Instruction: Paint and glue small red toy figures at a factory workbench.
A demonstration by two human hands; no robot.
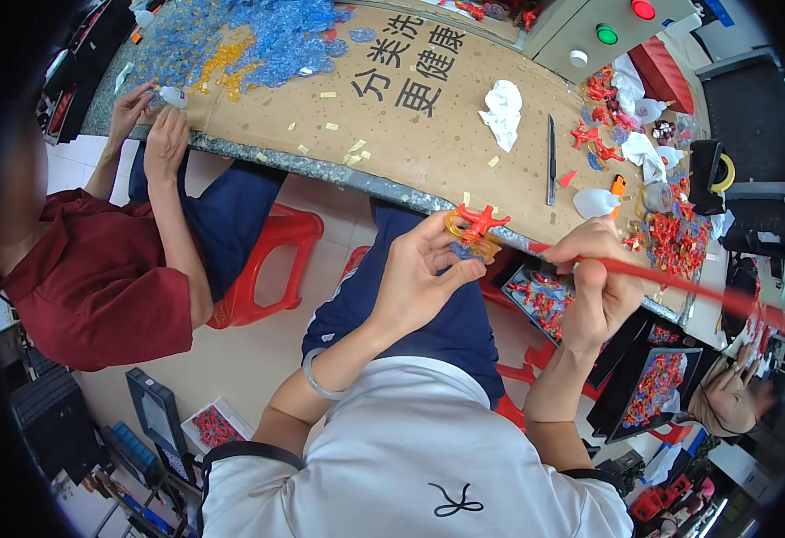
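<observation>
My left hand (415, 282) is closed on a small plastic figure, holding it up by the near edge of the bench. The figure has a red part (479, 222) on top and clear yellow and blue parts below. My right hand (597, 291), to its right, grips a long red stick (679, 280). One end of the stick points toward the figure, apart from it; the far end is blurred, and I cannot tell what kind of tool it is.
Cardboard (312, 134) covers the bench. On it lie blue pieces (276, 45), tissue (502, 115), a slim dark tool (551, 161), a white bottle (595, 203), an orange cutter (618, 190) and red pieces (679, 247). A co-worker (106, 278) sits left; a tray (540, 300) stands below the bench edge.
</observation>
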